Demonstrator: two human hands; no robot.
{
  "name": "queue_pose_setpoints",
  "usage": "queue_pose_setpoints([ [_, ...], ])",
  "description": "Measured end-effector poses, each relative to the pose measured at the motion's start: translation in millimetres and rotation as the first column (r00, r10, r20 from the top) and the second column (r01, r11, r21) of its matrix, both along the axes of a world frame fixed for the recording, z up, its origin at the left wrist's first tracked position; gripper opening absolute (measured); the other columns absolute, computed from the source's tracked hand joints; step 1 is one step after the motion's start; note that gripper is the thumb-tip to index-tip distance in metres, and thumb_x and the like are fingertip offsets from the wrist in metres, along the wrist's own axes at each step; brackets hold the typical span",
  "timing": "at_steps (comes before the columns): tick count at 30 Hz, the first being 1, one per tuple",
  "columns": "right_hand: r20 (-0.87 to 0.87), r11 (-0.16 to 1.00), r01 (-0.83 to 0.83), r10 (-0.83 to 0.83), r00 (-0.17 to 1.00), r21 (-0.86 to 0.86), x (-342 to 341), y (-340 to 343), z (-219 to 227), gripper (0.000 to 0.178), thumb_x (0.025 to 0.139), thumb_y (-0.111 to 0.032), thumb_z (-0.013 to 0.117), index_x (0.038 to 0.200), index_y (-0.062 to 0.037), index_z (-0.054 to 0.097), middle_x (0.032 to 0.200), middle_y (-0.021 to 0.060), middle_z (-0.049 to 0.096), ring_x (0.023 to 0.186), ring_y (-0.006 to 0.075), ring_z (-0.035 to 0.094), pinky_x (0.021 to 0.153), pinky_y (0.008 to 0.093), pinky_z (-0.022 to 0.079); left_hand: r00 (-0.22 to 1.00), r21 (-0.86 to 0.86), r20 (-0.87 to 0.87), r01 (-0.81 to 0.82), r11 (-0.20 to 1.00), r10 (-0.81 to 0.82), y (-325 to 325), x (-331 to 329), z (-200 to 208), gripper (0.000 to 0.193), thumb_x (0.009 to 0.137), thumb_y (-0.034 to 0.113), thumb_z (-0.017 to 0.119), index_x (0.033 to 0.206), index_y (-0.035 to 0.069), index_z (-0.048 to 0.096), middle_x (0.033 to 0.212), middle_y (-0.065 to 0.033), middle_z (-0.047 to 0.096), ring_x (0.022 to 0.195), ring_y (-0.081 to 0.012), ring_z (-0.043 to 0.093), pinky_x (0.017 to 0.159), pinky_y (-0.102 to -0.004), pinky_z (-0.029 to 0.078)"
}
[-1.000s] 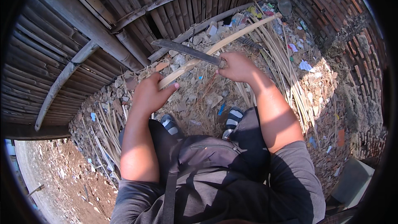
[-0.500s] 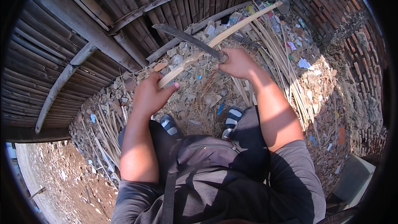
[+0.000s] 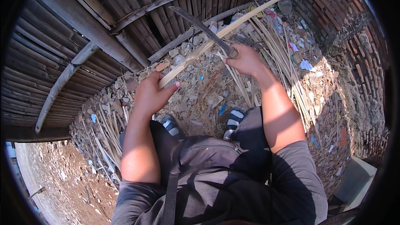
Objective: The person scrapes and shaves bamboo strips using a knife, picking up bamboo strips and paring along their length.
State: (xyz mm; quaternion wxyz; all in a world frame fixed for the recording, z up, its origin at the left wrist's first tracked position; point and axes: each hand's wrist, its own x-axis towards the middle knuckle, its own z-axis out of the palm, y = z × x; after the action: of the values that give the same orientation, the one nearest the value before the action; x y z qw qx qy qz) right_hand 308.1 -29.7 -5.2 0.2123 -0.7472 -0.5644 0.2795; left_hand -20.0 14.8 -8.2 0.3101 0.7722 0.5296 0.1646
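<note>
My left hand (image 3: pixel 151 92) is closed round the near end of a long, pale bamboo strip (image 3: pixel 227 29), which slants away to the far right. In my right hand (image 3: pixel 246 60) is the handle of a machete (image 3: pixel 201 26) with a long dark blade. That blade crosses the strip at about its middle, pointing to the far left. Whether its edge bites into the bamboo, I cannot tell. The handle is mostly hidden by my fingers.
Split bamboo strips lie in a pile (image 3: pixel 287 75) on the right and another bundle (image 3: pixel 109 129) by my left forearm. A slatted bamboo wall (image 3: pixel 54 66) stands left and ahead, a brick wall (image 3: pixel 358 62) right. Rubble and litter cover the ground around my sandalled feet (image 3: pixel 234 121).
My right hand and the machete have moved a little away and to the right along the bamboo strip. The strip's far end has risen slightly. My left hand stays nearly in place.
</note>
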Motion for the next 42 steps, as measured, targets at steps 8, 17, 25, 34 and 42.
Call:
queue_pose_setpoints([
  [8,0.128,0.939,-0.339,0.344,0.930,-0.061,-40,-2,10,0.040,0.085,-0.031,0.078,0.116,-0.0065,0.071,0.097,0.0227,0.072,0.097,0.0414,0.070,0.086,0.0478,0.054,1.000,-0.073,0.001,-0.031,0.997,0.031,-2,-3,-1,0.060,0.079,0.053,0.084,0.105,0.001,0.071,0.084,-0.0189,0.072,0.081,-0.0342,0.072,0.075,-0.0423,0.055],
  [17,-0.113,0.996,0.008,0.001,0.994,0.083,13,5,-25,0.043,0.083,-0.027,0.082,0.118,-0.0046,0.071,0.088,0.0164,0.073,0.088,0.0269,0.071,0.081,0.0395,0.054,0.999,0.004,-0.043,0.002,1.000,-0.001,-2,2,2,0.063,0.079,0.055,0.084,0.106,0.000,0.070,0.083,-0.0188,0.072,0.080,-0.0348,0.072,0.075,-0.0434,0.055],
  [25,0.224,0.932,-0.355,0.361,0.905,-0.070,-43,2,-4,0.041,0.083,-0.030,0.079,0.118,-0.0102,0.071,0.092,0.0175,0.073,0.094,0.0357,0.071,0.082,0.0455,0.054,0.998,0.002,-0.063,-0.008,1.000,0.008,-5,2,-1,0.060,0.080,0.050,0.085,0.107,-0.001,0.069,0.081,-0.0171,0.072,0.076,-0.0287,0.072,0.072,-0.0404,0.055],
  [34,-0.028,0.985,0.009,-0.004,1.000,0.174,8,-1,-20,0.043,0.083,-0.029,0.083,0.115,-0.0020,0.071,0.088,0.0188,0.072,0.084,0.0258,0.069,0.079,0.0391,0.053,1.000,-0.029,0.009,0.004,1.000,-0.004,0,-2,-4,0.062,0.079,0.055,0.084,0.102,0.000,0.069,0.078,-0.0181,0.070,0.076,-0.0354,0.071,0.072,-0.0440,0.054],
  [42,0.198,0.942,-0.326,0.335,0.921,-0.077,-43,3,-3,0.041,0.083,-0.035,0.079,0.111,-0.0056,0.071,0.101,0.0227,0.072,0.100,0.0418,0.069,0.087,0.0501,0.053,0.999,0.021,-0.052,-0.012,1.000,0.013,-5,2,-3,0.063,0.079,0.056,0.083,0.102,0.000,0.068,0.082,-0.0202,0.071,0.079,-0.0362,0.072,0.073,-0.0448,0.054],
])
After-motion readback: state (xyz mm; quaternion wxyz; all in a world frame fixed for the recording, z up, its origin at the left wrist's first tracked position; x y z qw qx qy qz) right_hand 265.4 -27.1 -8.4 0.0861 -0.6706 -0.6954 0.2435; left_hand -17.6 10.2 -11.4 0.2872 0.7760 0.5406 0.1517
